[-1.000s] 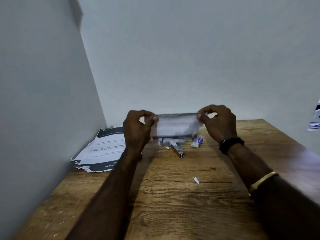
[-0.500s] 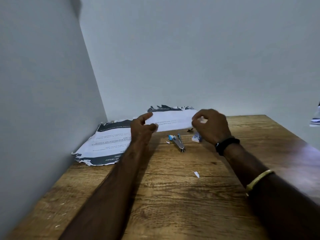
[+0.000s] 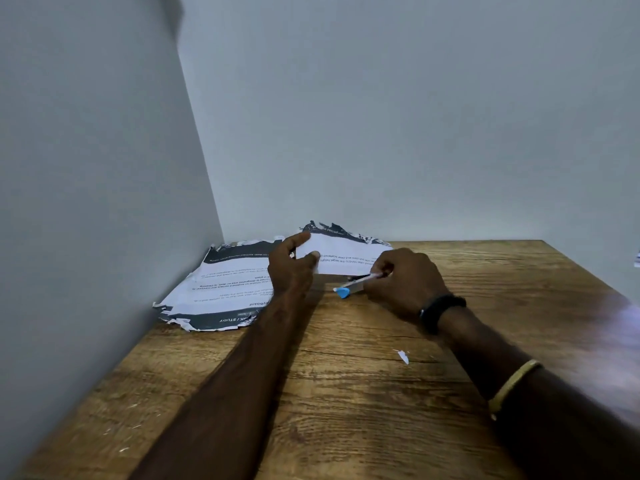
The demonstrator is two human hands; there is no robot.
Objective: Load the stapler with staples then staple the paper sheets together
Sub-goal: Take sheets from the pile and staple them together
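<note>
Positioning for stapling: left hand (image 3: 292, 268) pinches paper sheets (image 3: 346, 256); right hand (image 3: 407, 284) grips stapler (image 3: 356, 285) alongside; next, insert corner.

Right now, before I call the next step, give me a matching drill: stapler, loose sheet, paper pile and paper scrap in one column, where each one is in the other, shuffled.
Things
1. stapler
2. loose sheet
3. paper pile
4. paper scrap

Places
A. alone on the bare wood of the table, nearest the camera
B. pinched at its edge by the left hand
C. gripped in the right hand
D. flat beside the left wall

Pairs: 1-C, 2-B, 3-D, 4-A
</note>
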